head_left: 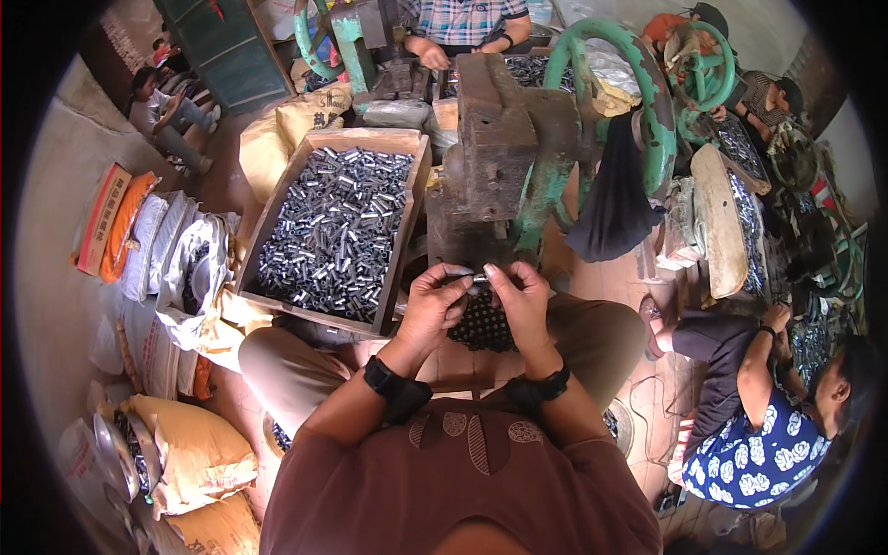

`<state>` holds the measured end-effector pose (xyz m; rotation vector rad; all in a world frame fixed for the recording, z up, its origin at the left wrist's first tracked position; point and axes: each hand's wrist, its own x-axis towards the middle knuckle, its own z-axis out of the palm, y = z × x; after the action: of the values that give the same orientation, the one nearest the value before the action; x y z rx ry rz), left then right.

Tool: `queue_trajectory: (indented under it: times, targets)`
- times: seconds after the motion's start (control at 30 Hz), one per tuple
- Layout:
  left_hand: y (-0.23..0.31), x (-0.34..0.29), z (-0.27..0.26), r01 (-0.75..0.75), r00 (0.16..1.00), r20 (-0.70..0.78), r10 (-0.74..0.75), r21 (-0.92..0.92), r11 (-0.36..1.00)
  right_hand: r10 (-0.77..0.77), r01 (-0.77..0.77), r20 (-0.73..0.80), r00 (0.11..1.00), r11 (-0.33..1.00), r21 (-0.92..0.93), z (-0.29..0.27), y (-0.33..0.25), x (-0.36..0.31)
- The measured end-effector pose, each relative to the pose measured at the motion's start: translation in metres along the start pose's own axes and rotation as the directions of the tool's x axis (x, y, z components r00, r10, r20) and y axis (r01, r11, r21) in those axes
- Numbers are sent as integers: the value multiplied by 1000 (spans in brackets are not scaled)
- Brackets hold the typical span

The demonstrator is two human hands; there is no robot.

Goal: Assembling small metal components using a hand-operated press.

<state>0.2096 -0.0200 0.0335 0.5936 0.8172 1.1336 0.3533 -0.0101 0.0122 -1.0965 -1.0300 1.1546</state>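
Note:
In front of the press, both hands meet over my lap. My left hand (431, 307) pinches a small shiny metal piece (479, 278) between thumb and fingers. On its other side, my right hand (524, 302) grips the same piece with its fingertips. Fingers partly cover the piece, so its full shape is hidden. Just beyond my hands stands the worn iron head of a hand press (499, 148). Below them hangs a dark dotted cloth (483, 322). A wooden box (365, 139) heaped with short metal tubes lies to the left of my hands.
The press's green curved handle (654, 92) arches at the right, with a black cloth (615, 208) hanging from it. Sacks (199, 449) line the left side. A co-worker in a blue floral top (758, 453) sits at right; another in a plaid shirt (467, 20) sits opposite.

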Motion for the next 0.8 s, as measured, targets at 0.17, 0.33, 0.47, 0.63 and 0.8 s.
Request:
queue_trajectory:
  times: [0.17, 0.33, 0.47, 0.63, 0.8]
  targets:
    - [0, -2, -3, -151, 988, 20, 150, 219, 964, 121, -129, 81, 989, 986, 105, 3, 0, 0]
    - [8, 3, -31, 106, 953, 294, -79, -78, 991, 354, -434, 313, 881, 869, 239, 3, -7, 4]
    - [3, 8, -29, 67, 960, 274, -60, -18, 998, 295, -385, 386, 874, 905, 180, 5, 1, 5]
    - [6, 22, -27, -43, 986, 165, 29, 82, 996, 156, -84, 241, 958, 955, -286, -1, -12, 15]
    - [4, 72, -80, 63, 955, -296, -9, 172, 983, -935, 646, 88, 342, 167, -745, -30, -86, 8]
